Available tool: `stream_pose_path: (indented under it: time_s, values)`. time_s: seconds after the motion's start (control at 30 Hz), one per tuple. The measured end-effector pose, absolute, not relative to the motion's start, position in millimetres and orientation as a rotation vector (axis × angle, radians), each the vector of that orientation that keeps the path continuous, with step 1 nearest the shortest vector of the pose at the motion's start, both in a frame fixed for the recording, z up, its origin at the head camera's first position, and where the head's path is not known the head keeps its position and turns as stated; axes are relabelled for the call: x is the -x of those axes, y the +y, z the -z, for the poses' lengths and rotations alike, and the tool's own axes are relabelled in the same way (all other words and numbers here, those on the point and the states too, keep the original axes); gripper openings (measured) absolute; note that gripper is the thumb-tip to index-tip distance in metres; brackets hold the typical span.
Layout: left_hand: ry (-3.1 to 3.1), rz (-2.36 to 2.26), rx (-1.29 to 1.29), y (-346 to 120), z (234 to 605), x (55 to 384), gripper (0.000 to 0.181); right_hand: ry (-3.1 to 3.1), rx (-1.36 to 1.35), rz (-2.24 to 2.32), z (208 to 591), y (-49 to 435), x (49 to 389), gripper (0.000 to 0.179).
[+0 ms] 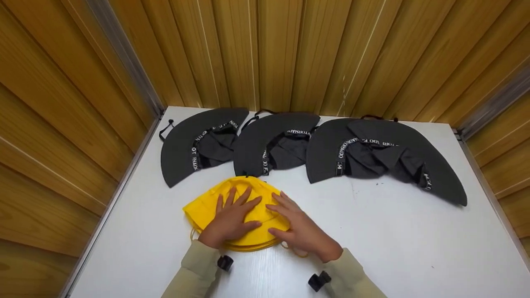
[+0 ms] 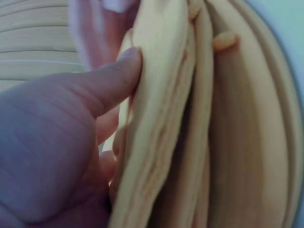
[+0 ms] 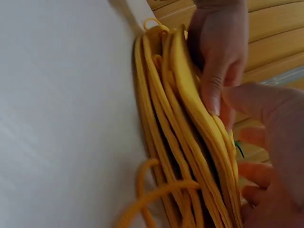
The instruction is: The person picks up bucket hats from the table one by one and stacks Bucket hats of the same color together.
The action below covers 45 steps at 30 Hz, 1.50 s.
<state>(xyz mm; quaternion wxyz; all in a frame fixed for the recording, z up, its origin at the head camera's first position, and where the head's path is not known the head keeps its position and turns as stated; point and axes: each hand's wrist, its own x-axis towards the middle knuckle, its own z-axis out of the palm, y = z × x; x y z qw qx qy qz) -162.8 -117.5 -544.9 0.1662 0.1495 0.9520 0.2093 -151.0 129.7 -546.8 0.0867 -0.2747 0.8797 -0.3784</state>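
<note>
A stack of folded yellow bucket hats [image 1: 203, 205] lies near the front middle of the table, with several brim layers visible in the right wrist view. My left hand [image 1: 227, 221] rests on top with its fingers spread over the cloth. In the left wrist view, the left thumb [image 2: 111, 80] lies along the uppermost brim. My right hand [image 1: 304, 229] touches the right side of the stack, its fingers apart and fairly straight. Yellow cords [image 3: 156, 194] hang loose from the brims.
Dark grey hats with lettered bands lie folded along the back: one at the left [image 1: 178, 153], one in the middle [image 1: 250, 145], and an overlapping group at the right [image 1: 327, 149]. Their brims touch or overlap. Wood-patterned walls [image 1: 277, 54] border the white table [image 1: 393, 248].
</note>
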Motion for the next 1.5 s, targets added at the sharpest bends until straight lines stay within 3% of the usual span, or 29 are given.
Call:
stream_pose_path:
  time_s: [0.23,0.5,0.73,0.9,1.0,1.5]
  values:
    - [2.684,-0.656,-0.400,-122.9,545.4,163.5,0.069,2.985,0.712,1.221,530.2,220.6,201.1,0.046]
    - [2.687,-0.636,-0.383,-123.5,544.2,160.8,0.070,3.171,0.239,0.830,518.6,371.2,256.8,0.058]
    - [2.667,-0.649,-0.424,-121.2,549.0,156.9,0.069,3.094,-0.069,0.729,529.8,449.6,247.5,0.079]
    - [2.660,-0.656,-0.421,-119.0,550.3,158.4,0.069,2.987,-0.275,0.569,538.6,477.1,232.7,0.109]
    - [2.654,-0.659,-0.424,-118.7,549.3,159.1,0.069,2.926,-0.362,0.520,542.6,487.0,226.5,0.117]
    - [2.638,-0.661,-0.430,-119.7,547.4,165.8,0.068,3.085,-0.280,0.489,542.2,499.2,217.7,0.058]
